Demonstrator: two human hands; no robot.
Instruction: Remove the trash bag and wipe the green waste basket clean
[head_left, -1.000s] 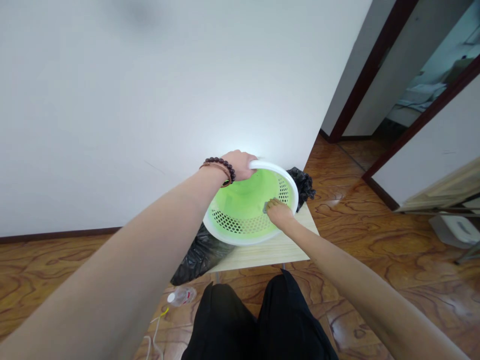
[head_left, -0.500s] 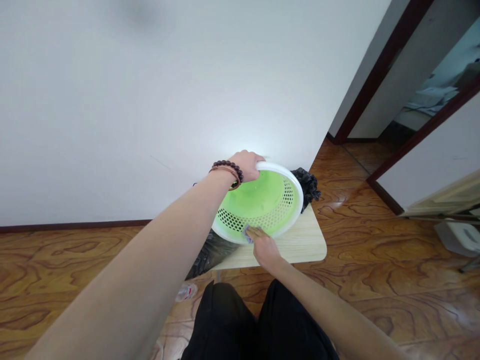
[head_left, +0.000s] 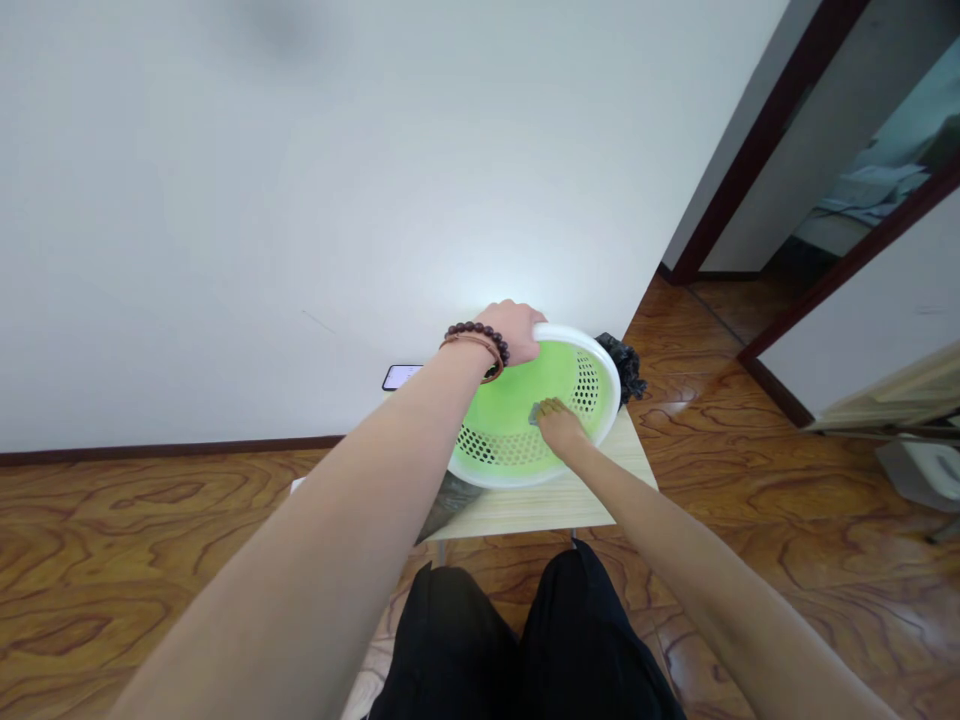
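Observation:
A round green basket [head_left: 517, 395] with a white rim and rows of holes is tilted toward me above a small table [head_left: 525, 512]. My left hand [head_left: 514, 330], with beads at the wrist, is closed around the far part of the rim. Inside the basket, my right hand [head_left: 561, 428] presses a small greyish cloth [head_left: 535, 413] against the green inner surface. My left forearm hides part of the basket's left side.
Black plastic bags [head_left: 622, 370] bulge out at the right of the basket, and a dark bag [head_left: 448, 505] shows at its lower left. A phone [head_left: 400, 377] lies by the wall. At right is a doorway [head_left: 757, 200] beyond the wooden floor [head_left: 720, 420].
My right hand has moved with the cloth from the near rim up and right to the basket's inside. The basket and left hand have shifted slightly right, and the phone has come into view.

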